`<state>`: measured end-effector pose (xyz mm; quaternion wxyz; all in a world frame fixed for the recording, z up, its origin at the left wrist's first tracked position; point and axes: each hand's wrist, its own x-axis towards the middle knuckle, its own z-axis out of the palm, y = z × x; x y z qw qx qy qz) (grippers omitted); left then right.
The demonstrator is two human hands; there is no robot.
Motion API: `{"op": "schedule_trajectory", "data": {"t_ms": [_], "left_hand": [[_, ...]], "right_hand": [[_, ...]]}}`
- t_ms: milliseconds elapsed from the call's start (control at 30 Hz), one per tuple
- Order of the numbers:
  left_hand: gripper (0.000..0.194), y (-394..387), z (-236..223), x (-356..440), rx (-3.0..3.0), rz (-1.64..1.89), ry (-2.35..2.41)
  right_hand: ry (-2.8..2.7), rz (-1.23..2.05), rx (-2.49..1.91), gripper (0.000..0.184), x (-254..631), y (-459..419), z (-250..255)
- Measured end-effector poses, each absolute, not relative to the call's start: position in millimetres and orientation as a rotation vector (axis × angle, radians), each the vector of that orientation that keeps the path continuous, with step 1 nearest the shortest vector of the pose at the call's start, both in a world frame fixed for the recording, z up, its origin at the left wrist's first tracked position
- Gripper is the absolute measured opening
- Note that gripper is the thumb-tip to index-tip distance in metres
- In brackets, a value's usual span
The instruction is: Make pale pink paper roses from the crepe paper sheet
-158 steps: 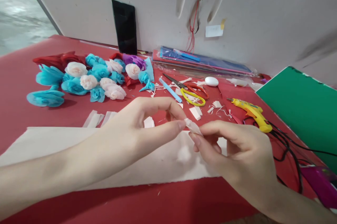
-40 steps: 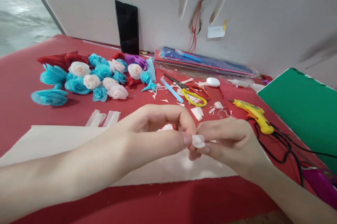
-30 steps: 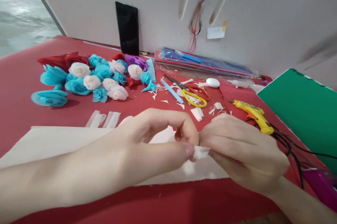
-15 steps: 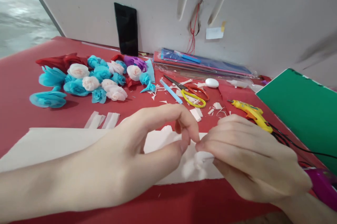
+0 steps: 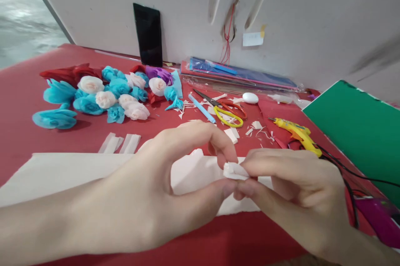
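A small white rolled paper flower [image 5: 234, 171] is between my two hands, over a long white sheet of paper [image 5: 68, 170]. My right hand [image 5: 295, 186] pinches the flower's narrow end between thumb and fingers. The thumb and index finger of my left hand [image 5: 162, 191] close in a curve around its wider end, touching it. Another pale piece [image 5: 196, 152] shows behind my left fingers, mostly hidden. Two short white strips [image 5: 129, 144] lie just past the sheet's far edge.
Finished blue, pink, red and purple paper flowers [image 5: 118, 87] lie at the back left. Scissors [image 5: 228, 116], a light-blue stick [image 5: 202, 108] and paper scraps are mid-table. A yellow glue gun [image 5: 296, 132] with black cable lies right, by a green board [image 5: 356, 132]. A phone [image 5: 148, 34] leans against the wall.
My right hand has turned over, bringing the white flower up from below its fingers to between both hands. My left fingertips now meet around it.
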<state>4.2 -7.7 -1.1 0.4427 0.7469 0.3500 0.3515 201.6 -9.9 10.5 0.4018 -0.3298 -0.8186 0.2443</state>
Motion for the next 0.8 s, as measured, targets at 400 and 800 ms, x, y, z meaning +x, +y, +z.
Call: {"op": "schedule_trajectory", "data": {"t_ms": [400, 800], "left_hand": [[0.003, -9, -3, 10, 1.845, 0.94, 0.811], [0.01, -13, -6, 6, 1.977, 1.02, 0.847]], "right_hand": [[-2.097, 0.273, -0.814, 0.013, 195, -15, 14], [-2.22, 0.003, -0.894, 0.012, 195, -23, 12]]}}
